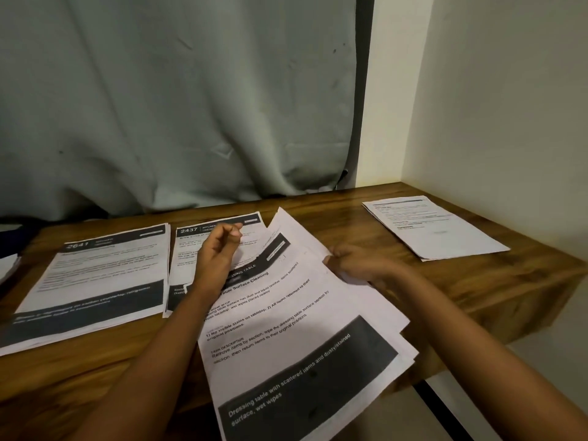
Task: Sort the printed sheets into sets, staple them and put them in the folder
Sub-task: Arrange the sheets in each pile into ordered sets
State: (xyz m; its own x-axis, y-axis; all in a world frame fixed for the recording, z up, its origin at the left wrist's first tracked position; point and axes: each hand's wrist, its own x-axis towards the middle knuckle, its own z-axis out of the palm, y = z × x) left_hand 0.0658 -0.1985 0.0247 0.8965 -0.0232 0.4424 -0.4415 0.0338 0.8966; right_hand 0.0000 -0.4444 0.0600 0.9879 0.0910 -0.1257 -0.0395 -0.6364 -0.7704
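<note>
On the wooden tabletop [397,281], just right of centre, lies a fanned sheaf [302,345] of printed sheets headed "Dressing Table Surface Cleaning"; the right hand [359,264] grips its right edge, fingers [332,259] curled round the paper; the left hand [219,246] hovers over the sheaf's far left corner, thumb pressed to bent forefinger, and I cannot tell whether it pinches a sheet. Five lots of paper show: the sheaf, with at least three staggered edges; the 2641 pile [95,281] at the left; the 2437 pile [187,249] just beside it; a pile at the far right [436,227], well apart; a sliver of a pile at the left border [8,265]. The sheaf's long axis runs near to far, heading away, turned so that its lines climb to the right; its near end overhangs the tabletop, its far end overlaps the 2437 pile; both numbered piles lie heading away.
</note>
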